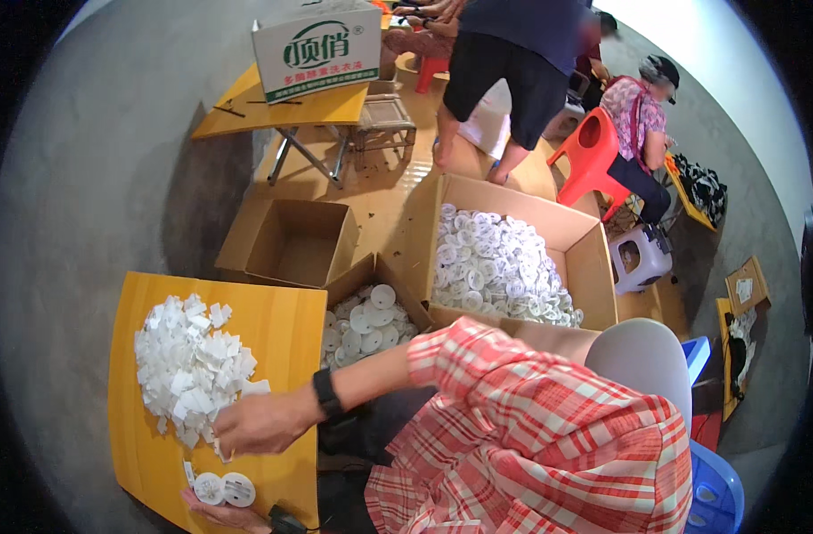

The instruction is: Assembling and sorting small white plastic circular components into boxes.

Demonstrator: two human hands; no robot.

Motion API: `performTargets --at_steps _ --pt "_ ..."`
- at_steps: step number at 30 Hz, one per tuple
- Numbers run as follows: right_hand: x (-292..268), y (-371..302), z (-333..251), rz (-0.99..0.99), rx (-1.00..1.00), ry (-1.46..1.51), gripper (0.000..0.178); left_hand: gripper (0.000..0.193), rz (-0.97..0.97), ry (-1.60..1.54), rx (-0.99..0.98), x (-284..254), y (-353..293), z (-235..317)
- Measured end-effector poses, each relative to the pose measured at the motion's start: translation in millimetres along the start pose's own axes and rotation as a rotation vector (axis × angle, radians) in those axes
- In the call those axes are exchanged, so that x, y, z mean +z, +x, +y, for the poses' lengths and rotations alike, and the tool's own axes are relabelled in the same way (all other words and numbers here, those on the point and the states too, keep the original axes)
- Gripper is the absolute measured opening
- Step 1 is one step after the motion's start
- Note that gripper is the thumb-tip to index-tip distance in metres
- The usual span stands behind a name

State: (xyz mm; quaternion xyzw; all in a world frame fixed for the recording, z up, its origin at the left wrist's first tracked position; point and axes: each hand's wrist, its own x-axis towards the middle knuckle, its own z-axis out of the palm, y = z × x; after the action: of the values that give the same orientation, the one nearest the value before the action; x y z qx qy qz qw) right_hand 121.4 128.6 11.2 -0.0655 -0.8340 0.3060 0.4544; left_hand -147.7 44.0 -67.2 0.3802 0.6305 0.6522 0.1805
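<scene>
The left hand, at the lower edge, holds two white discs side by side, its fingers beneath them, over the near end of a yellow table. The right hand, with a black wristband and a red plaid sleeve, is bent downward at the border of a heap of flat white pieces; whether its fingertips grip a piece cannot be told. The heap covers much of the tabletop. Just beyond the table's edge stands a small carton containing more white discs; next to it are a large carton filled with a mass of round white parts and another open carton. Farther off, a white-and-green box rests on a folding table, a person in dark shorts stands, and a person in a patterned top sits on a red chair.
</scene>
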Motion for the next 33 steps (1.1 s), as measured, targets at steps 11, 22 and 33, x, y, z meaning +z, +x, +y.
performTargets --at_steps 11,22,33 --pt "-186.0 -232.3 -10.8 0.626 0.868 -0.394 0.015 0.063 -0.040 0.175 -0.012 -8.6 3.4 3.2" --pt "-237.5 -542.0 -51.0 1.345 1.919 0.245 0.075 0.079 0.008 0.068 -0.295 -36.4 -18.0 31.8" --pt "-153.8 -594.7 -9.9 1.323 1.974 0.103 0.111 0.081 0.041 -0.059 -0.509 -49.2 -11.0 20.3"
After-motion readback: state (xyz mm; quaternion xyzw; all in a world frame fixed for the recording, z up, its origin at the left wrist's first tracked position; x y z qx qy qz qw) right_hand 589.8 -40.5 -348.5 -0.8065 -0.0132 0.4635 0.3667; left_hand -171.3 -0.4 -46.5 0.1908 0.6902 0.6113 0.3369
